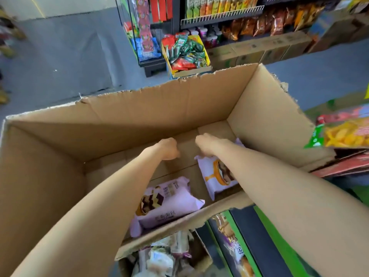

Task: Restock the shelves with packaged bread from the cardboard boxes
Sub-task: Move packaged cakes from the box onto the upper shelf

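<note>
A large open cardboard box [139, 114] fills the view, and both my arms reach down into it. My right hand [206, 144] grips the top edge of a pale purple bread pack [214, 176] that stands tilted against the box's right side. Another corner of purple packaging [239, 141] shows just past my right wrist. My left hand [169, 148] hovers over the bare box floor with its fingers curled, and nothing shows in it. A second purple bread pack [169, 202] lies flat near the box's near wall, under my left forearm.
A smaller box [203, 254] of mixed wrapped goods sits below the big one. At the lower right runs a green-edged shelf [265, 232] with a bread pack [231, 238]. Snack shelves [221, 17], a yellow display bin [205, 54] and floor cartons [259, 50] line the back. Grey floor opens to the left.
</note>
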Action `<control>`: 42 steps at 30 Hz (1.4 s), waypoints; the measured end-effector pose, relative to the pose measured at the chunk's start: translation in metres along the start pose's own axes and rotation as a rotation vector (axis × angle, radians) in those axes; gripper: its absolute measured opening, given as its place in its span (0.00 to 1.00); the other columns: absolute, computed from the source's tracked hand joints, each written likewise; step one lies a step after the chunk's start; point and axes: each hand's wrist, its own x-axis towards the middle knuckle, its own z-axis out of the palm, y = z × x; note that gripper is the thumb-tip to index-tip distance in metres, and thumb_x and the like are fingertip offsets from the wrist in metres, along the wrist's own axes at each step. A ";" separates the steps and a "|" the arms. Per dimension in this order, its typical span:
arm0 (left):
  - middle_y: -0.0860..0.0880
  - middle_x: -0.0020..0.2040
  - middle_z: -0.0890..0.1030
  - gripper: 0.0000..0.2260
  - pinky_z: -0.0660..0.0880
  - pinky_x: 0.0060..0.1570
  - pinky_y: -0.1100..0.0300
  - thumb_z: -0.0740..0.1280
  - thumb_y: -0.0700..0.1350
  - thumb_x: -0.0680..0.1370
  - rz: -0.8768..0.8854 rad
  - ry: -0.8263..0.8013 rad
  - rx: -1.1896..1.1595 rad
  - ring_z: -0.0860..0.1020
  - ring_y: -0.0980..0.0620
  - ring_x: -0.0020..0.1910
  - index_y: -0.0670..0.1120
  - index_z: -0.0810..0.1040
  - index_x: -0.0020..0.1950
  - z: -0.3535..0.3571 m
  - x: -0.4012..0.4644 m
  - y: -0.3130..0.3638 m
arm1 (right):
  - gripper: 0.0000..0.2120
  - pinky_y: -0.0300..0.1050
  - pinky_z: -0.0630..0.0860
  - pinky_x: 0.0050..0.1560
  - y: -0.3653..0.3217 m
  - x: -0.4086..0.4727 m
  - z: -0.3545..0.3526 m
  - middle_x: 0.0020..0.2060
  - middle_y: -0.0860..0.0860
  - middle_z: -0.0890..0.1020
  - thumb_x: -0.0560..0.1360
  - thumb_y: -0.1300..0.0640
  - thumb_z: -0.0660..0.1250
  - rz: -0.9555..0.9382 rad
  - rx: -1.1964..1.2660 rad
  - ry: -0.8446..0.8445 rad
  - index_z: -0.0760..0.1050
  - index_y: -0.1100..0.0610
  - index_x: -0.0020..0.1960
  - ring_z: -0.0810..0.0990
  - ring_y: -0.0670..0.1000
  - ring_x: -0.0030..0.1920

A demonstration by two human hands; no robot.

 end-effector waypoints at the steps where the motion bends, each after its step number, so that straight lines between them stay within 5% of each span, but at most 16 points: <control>1: 0.44 0.59 0.79 0.18 0.73 0.56 0.55 0.65 0.50 0.76 -0.002 -0.022 -0.016 0.77 0.46 0.56 0.42 0.75 0.62 0.001 -0.003 -0.006 | 0.08 0.47 0.72 0.47 -0.005 -0.004 -0.003 0.51 0.59 0.73 0.76 0.64 0.63 -0.042 -0.021 0.000 0.73 0.65 0.54 0.75 0.60 0.50; 4: 0.46 0.52 0.83 0.15 0.75 0.54 0.57 0.65 0.51 0.78 0.010 -0.127 -0.108 0.80 0.50 0.46 0.40 0.79 0.56 0.008 -0.017 -0.017 | 0.06 0.43 0.67 0.33 -0.019 -0.017 -0.015 0.39 0.59 0.73 0.76 0.63 0.64 -0.163 -0.087 -0.033 0.74 0.64 0.40 0.70 0.56 0.38; 9: 0.47 0.46 0.78 0.24 0.72 0.46 0.58 0.62 0.65 0.74 0.019 -0.314 -0.036 0.76 0.49 0.42 0.45 0.78 0.51 0.031 -0.035 -0.012 | 0.08 0.40 0.60 0.27 -0.025 -0.026 -0.019 0.38 0.56 0.72 0.74 0.70 0.61 -0.212 -0.165 -0.076 0.70 0.61 0.38 0.64 0.50 0.30; 11: 0.46 0.43 0.77 0.20 0.73 0.35 0.59 0.66 0.61 0.74 0.011 -0.321 -0.096 0.75 0.49 0.37 0.44 0.77 0.51 0.044 -0.037 -0.010 | 0.12 0.41 0.57 0.28 -0.024 -0.029 -0.019 0.36 0.54 0.69 0.76 0.68 0.59 -0.232 -0.139 -0.033 0.65 0.58 0.35 0.61 0.49 0.30; 14: 0.46 0.41 0.76 0.13 0.70 0.27 0.63 0.66 0.49 0.78 0.035 -0.205 -0.147 0.74 0.49 0.37 0.42 0.77 0.57 0.048 -0.042 -0.007 | 0.16 0.42 0.54 0.28 -0.021 -0.040 -0.023 0.31 0.51 0.64 0.78 0.66 0.57 -0.208 -0.061 0.071 0.59 0.56 0.33 0.60 0.50 0.29; 16: 0.46 0.39 0.74 0.07 0.68 0.28 0.62 0.62 0.45 0.80 0.051 -0.054 -0.213 0.73 0.49 0.37 0.42 0.76 0.50 0.039 -0.046 -0.009 | 0.17 0.43 0.54 0.28 -0.016 -0.043 -0.025 0.32 0.51 0.66 0.77 0.67 0.56 -0.167 -0.006 0.154 0.58 0.55 0.33 0.63 0.52 0.33; 19: 0.49 0.33 0.69 0.14 0.62 0.28 0.60 0.61 0.44 0.80 0.046 0.193 -0.340 0.69 0.48 0.37 0.47 0.65 0.34 0.018 -0.056 -0.023 | 0.15 0.46 0.59 0.34 -0.012 -0.052 -0.031 0.40 0.55 0.74 0.77 0.66 0.56 -0.107 0.168 0.351 0.59 0.55 0.34 0.70 0.58 0.43; 22: 0.49 0.32 0.69 0.15 0.63 0.33 0.57 0.58 0.43 0.79 0.032 0.393 -0.410 0.69 0.47 0.37 0.47 0.60 0.34 0.000 -0.077 -0.035 | 0.13 0.45 0.57 0.34 -0.018 -0.071 -0.044 0.34 0.51 0.71 0.79 0.63 0.56 -0.118 0.414 0.544 0.61 0.56 0.36 0.67 0.55 0.41; 28: 0.49 0.35 0.72 0.07 0.60 0.46 0.54 0.58 0.45 0.79 0.088 0.614 -0.244 0.69 0.45 0.41 0.46 0.65 0.41 -0.047 -0.137 -0.021 | 0.10 0.43 0.63 0.41 -0.046 -0.136 -0.073 0.31 0.46 0.70 0.78 0.63 0.61 -0.432 0.768 0.729 0.67 0.54 0.38 0.68 0.50 0.39; 32: 0.47 0.41 0.77 0.07 0.68 0.49 0.53 0.58 0.47 0.75 0.203 0.650 -0.338 0.72 0.42 0.44 0.45 0.71 0.45 -0.071 -0.180 -0.014 | 0.11 0.39 0.69 0.49 -0.084 -0.195 -0.084 0.48 0.57 0.80 0.78 0.61 0.62 -0.613 0.918 0.675 0.72 0.48 0.41 0.75 0.51 0.47; 34: 0.41 0.47 0.81 0.19 0.72 0.52 0.49 0.54 0.48 0.69 0.293 0.691 -0.400 0.76 0.38 0.48 0.44 0.76 0.54 -0.080 -0.204 -0.009 | 0.06 0.27 0.66 0.49 -0.105 -0.220 -0.085 0.57 0.58 0.77 0.79 0.60 0.61 -0.596 0.877 0.689 0.76 0.57 0.47 0.73 0.47 0.52; 36: 0.39 0.53 0.81 0.21 0.72 0.54 0.47 0.54 0.47 0.71 0.321 0.718 -0.392 0.77 0.36 0.53 0.43 0.76 0.59 -0.086 -0.230 -0.005 | 0.13 0.25 0.65 0.51 -0.121 -0.239 -0.081 0.58 0.55 0.75 0.81 0.57 0.56 -0.545 0.931 0.795 0.75 0.63 0.57 0.71 0.45 0.56; 39: 0.42 0.52 0.81 0.14 0.71 0.53 0.48 0.58 0.36 0.75 0.373 0.789 -0.389 0.77 0.39 0.53 0.47 0.74 0.58 -0.089 -0.265 -0.002 | 0.15 0.38 0.67 0.54 -0.132 -0.260 -0.068 0.51 0.50 0.75 0.82 0.55 0.55 -0.303 1.190 1.014 0.71 0.62 0.62 0.72 0.47 0.54; 42: 0.44 0.47 0.79 0.12 0.68 0.49 0.50 0.56 0.34 0.74 0.433 0.856 -0.330 0.76 0.41 0.51 0.45 0.73 0.53 -0.083 -0.304 -0.001 | 0.16 0.48 0.71 0.44 -0.135 -0.282 -0.056 0.47 0.56 0.81 0.77 0.48 0.63 0.007 1.150 1.093 0.77 0.60 0.53 0.78 0.56 0.49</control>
